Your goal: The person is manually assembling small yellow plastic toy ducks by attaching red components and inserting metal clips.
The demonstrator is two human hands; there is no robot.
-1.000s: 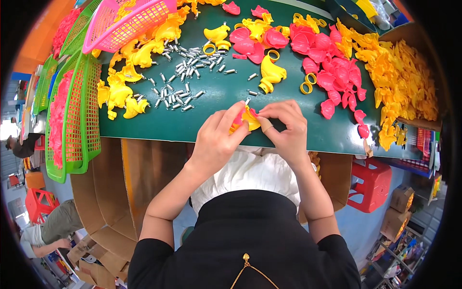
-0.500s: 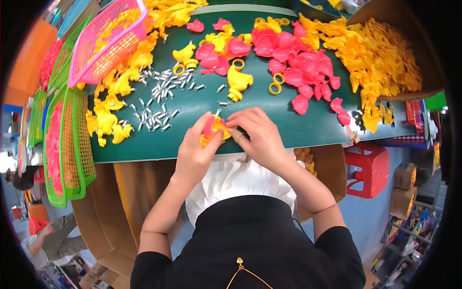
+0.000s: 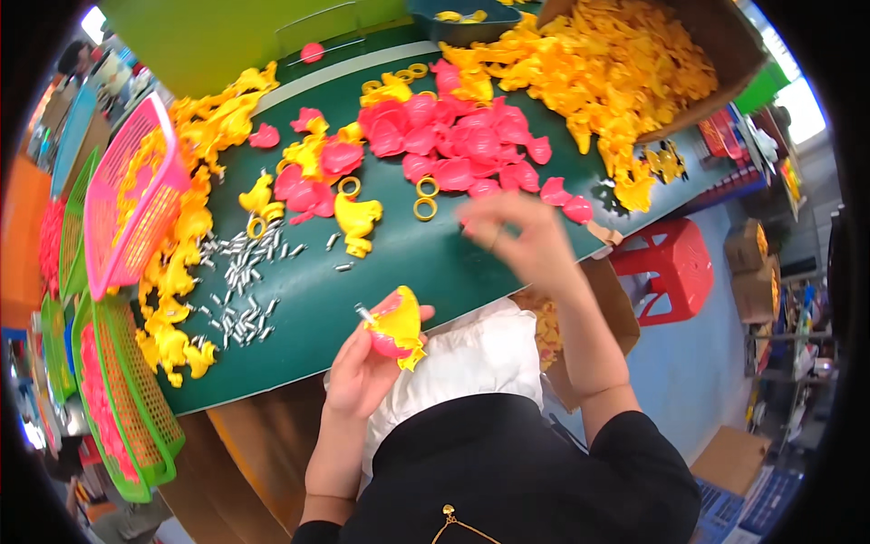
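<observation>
My left hand point(image 3: 355, 374) is closed around a yellow-and-pink plastic toy part point(image 3: 397, 328), held just over the table's near edge. From its left side sticks a small silver metal pin point(image 3: 364, 313). My right hand point(image 3: 530, 243) is over the table to the right, its fingers bent and smeared by motion. Whether they grip anything cannot be made out. Just beyond it lies a pile of pink plastic shells point(image 3: 471, 145). Left of that hand are two yellow rings point(image 3: 425, 208) and a yellow duck-like piece point(image 3: 358, 220).
Loose silver pins point(image 3: 240, 313) are scattered on the green table point(image 3: 308, 313). Yellow pieces point(image 3: 168, 322) line its left side, beside a pink basket point(image 3: 136, 195) and green baskets point(image 3: 136, 390). A cardboard box point(image 3: 725, 68) spills yellow pieces at far right. A red stool point(image 3: 675, 270) stands below.
My right hand has left the toy part and swung right and away toward the pink shells. My left hand has drawn the toy part nearer and tilted it. The view has turned.
</observation>
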